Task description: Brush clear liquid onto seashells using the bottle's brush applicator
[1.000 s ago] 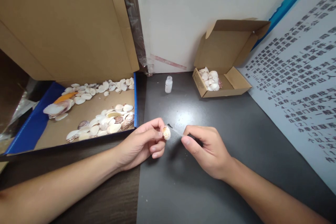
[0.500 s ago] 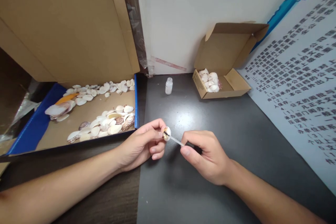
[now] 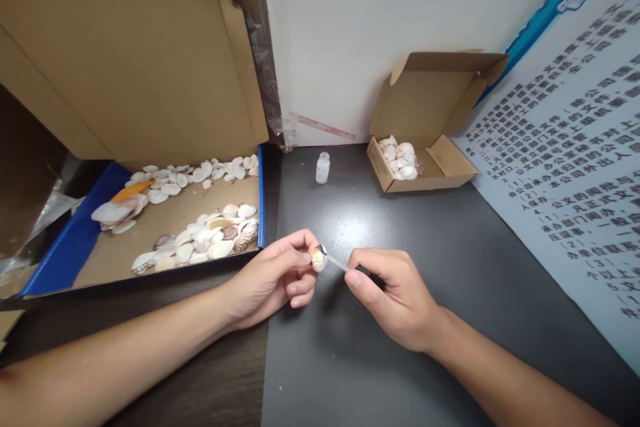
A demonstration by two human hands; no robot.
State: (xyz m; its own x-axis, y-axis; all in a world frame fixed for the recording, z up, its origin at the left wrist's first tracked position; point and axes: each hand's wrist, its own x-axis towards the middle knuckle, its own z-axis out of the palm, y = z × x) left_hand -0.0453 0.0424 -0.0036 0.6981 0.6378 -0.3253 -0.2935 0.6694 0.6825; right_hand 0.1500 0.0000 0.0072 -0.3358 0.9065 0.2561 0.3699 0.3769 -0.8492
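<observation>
Pale shell (image 3: 319, 261) in left hand (image 3: 280, 275), brush (image 3: 338, 263) seemingly touching it

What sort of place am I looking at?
Probably an indoor worktable, perhaps in an office: there's a printed sign at the right, a small bottle and a blue box of shells.

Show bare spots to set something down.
Mat, bar specks: open between left arm and right arm; between right hand and small carton. Blue-edged box: bare cardboard between far shells and near shells. Crowded: small carton's left, with white shells; at left hand, with held shell and brush.
</observation>
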